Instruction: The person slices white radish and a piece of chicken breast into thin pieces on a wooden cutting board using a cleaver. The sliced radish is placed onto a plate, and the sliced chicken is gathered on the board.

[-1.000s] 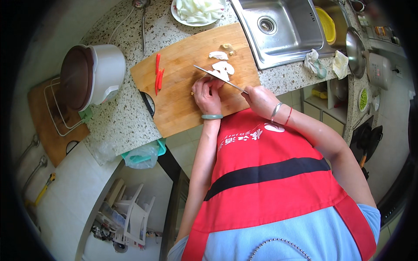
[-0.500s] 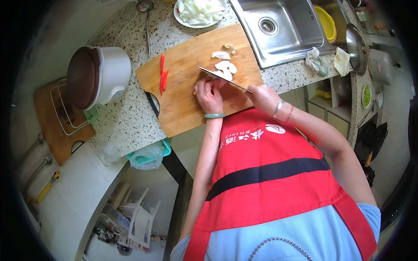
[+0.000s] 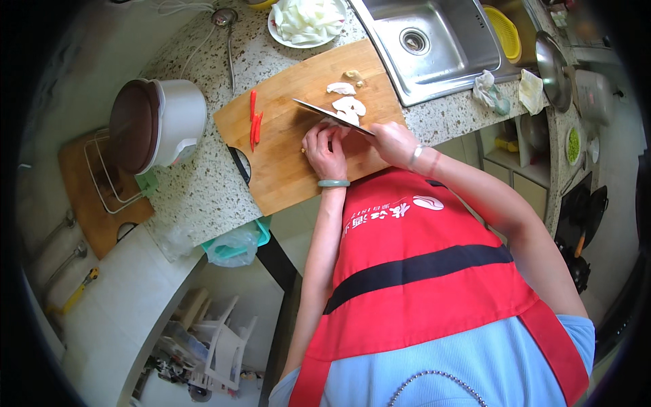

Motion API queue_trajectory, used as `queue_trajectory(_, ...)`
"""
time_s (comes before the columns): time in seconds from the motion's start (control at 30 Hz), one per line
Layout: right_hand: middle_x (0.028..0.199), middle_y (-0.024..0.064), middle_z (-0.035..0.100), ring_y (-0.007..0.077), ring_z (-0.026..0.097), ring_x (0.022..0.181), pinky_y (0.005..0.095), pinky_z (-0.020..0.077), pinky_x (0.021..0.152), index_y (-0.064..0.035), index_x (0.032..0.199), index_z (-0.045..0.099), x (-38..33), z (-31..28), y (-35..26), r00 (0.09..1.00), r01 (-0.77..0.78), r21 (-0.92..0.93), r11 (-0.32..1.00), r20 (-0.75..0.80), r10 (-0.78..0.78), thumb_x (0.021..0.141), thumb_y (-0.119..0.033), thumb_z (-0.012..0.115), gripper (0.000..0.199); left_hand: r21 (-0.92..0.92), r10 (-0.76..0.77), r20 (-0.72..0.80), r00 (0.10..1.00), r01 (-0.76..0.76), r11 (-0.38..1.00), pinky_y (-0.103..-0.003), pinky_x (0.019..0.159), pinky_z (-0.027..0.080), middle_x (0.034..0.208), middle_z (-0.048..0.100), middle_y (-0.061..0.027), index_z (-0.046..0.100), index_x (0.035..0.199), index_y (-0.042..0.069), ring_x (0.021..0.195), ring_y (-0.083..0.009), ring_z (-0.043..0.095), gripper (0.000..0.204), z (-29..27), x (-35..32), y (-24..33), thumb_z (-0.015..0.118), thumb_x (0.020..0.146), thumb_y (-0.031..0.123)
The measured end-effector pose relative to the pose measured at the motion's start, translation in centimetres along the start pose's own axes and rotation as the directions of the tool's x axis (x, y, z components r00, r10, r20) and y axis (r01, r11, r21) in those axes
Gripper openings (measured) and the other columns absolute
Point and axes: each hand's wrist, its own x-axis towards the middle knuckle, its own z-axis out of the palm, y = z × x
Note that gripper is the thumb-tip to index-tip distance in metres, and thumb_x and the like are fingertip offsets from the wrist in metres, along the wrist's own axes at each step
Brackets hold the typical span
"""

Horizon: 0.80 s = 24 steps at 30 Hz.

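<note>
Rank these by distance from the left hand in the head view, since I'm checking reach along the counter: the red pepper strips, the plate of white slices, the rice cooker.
From the left hand:
1. Red pepper strips, on the board, to its left.
2. Plate of white slices, beyond the board's far edge.
3. Rice cooker, far left on the counter.

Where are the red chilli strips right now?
In the head view, the red chilli strips lie on the left part of the wooden cutting board, apart from the left hand and the broad steel knife blade to their right.
</note>
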Motion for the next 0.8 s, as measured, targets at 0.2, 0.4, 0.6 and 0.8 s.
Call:
queue_trajectory(0.2, 0.075, 0.0230, 0.065, 0.0426, 0.064, 0.072, 0.0510, 0.0511, 0.064, -0.0022, 0.088, 0.063, -3.8, -1.8, 1.4, 0.995, 0.004, -0.003, 1.000, -0.095, -0.004, 0.093, -0.025, 0.057, 0.024, -0.099, 0.007, -0.076, 0.997, -0.014, 0.995, -0.039, 0.087, 0.045, 0.101, 0.066, -0.0088, 0.064, 0.091, 0.007, 0.097, -0.0282, 0.059, 0.014, -0.1, -0.5, 0.0, 0.074, 0.080, 0.007)
queue_trajectory(0.4, 0.072, 0.0225, 0.064, 0.0416, 0.064, 0.069, 0.0504, 0.0511, 0.062, -0.0029, 0.087, 0.061, -4.8, -2.2, -0.6, 0.995, 0.042, -0.013, 0.999, -0.085, -0.043, 0.095, -0.026, 0.055, 0.025, -0.115, -0.074, -0.085, 0.994, 0.064, 0.991, -0.040, 0.084, 0.045, 0.098, 0.065, -0.0087, 0.063, 0.084, 0.005, 0.093, -0.0281, 0.059, 0.012, 0.1, -0.7, -0.2, 0.074, 0.079, 0.005)
queue_trajectory(0.6, 0.071, 0.0231, 0.064, 0.0418, 0.065, 0.069, 0.0504, 0.0515, 0.061, -0.0009, 0.086, 0.060, -5.3, -1.8, -0.3, 1.000, 0.001, -0.058, 0.998, -0.025, -0.003, 0.094, -0.023, 0.055, 0.024, -0.046, -0.033, -0.065, 0.997, 0.030, 0.999, -0.040, 0.082, 0.045, 0.095, 0.064, -0.0080, 0.063, 0.080, 0.005, 0.093, -0.0287, 0.058, 0.013, 0.2, -0.5, -0.1, 0.074, 0.074, 0.000)
queue_trajectory(0.8, 0.073, 0.0236, 0.065, 0.0422, 0.065, 0.071, 0.0507, 0.0519, 0.063, 0.0004, 0.086, 0.060, -4.9, -2.1, -0.9, 0.998, -0.060, -0.081, 0.995, 0.011, 0.061, 0.094, -0.021, 0.054, 0.024, -0.019, 0.022, -0.042, 0.999, -0.023, 1.000, -0.040, 0.081, 0.045, 0.095, 0.064, -0.0079, 0.062, 0.077, 0.005, 0.092, -0.0296, 0.057, 0.013, 0.4, -0.1, 0.2, 0.074, 0.072, 0.000)
